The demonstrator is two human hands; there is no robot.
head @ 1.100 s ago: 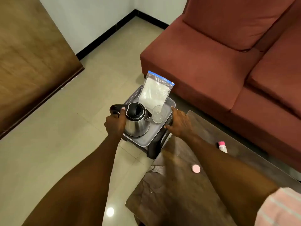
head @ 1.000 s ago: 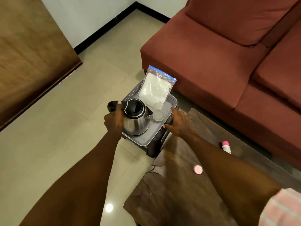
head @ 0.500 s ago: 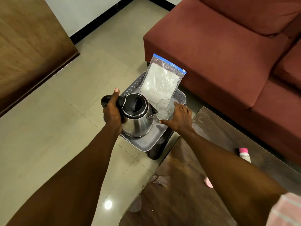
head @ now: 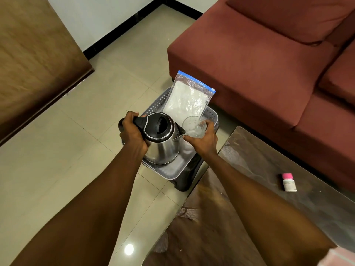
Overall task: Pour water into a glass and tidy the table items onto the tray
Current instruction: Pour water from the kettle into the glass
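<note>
Judging from how things lie, the pouring is set up but not visibly begun, and the tidying is only partly done. Just beyond the right hand (head: 204, 140) stands the red sofa (head: 259, 60), and below that forearm spreads the glossy tabletop (head: 249, 217), which carries one item not yet moved: a small pink-capped bottle (head: 288, 182), well out to the right of the right hand. Under both hands sits the grey perforated tray (head: 171, 172), raised on a dark stool-like stand (head: 189, 174) beside the tabletop. Leaning on the tray's far wall, just past the fingertips of both hands, is a zip bag of white powder (head: 189, 98), so it looks already put away. The steel kettle (head: 162, 141) rests upright on the tray floor between the two hands; the left hand (head: 132, 132) is wrapped around its black handle with fingers curled tight, and its spout points at the right hand. That right hand cups the clear glass (head: 194, 126) from the near side, fingers and thumb curved round its wall, holding it on or just above the tray right at the spout. I cannot tell whether the glass holds any water; no stream shows. What remains, as I read it: tipping the kettle to fill the glass, then bringing the bottle onto the tray.
</note>
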